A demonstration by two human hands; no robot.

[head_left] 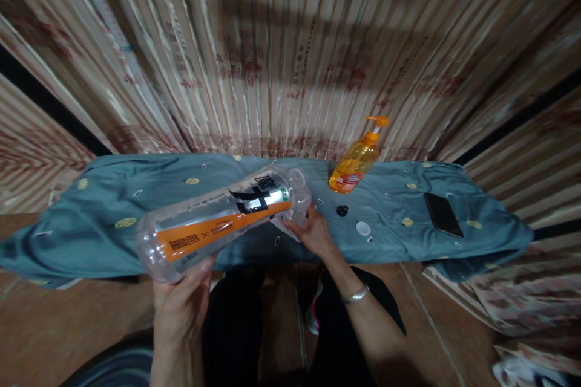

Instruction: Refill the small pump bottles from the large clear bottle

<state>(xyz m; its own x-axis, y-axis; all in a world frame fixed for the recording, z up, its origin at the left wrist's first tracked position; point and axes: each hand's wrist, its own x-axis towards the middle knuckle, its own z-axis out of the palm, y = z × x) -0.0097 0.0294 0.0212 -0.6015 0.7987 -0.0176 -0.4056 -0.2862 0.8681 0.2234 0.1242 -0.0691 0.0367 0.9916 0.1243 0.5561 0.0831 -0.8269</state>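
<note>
Striped curtain backed a low surface under teal cloth (104, 205). Head view: left hand (181, 302) had fingers closed on the base of a clear empty bottle (218, 221), held level above the cloth; right hand (313, 231) pinched its neck end. Pump bottle (356, 160), white cap (363, 228), phone (442, 214) lay beyond. Judgement: steady base, turn neck only.

Both forearms are showing bare, without sleeves. The right wrist is wearing a thin silver bracelet (355, 295). Black trousers (236, 326) are covering the legs, and a pink-trimmed shoe (313, 314) is peeking between them.
</note>
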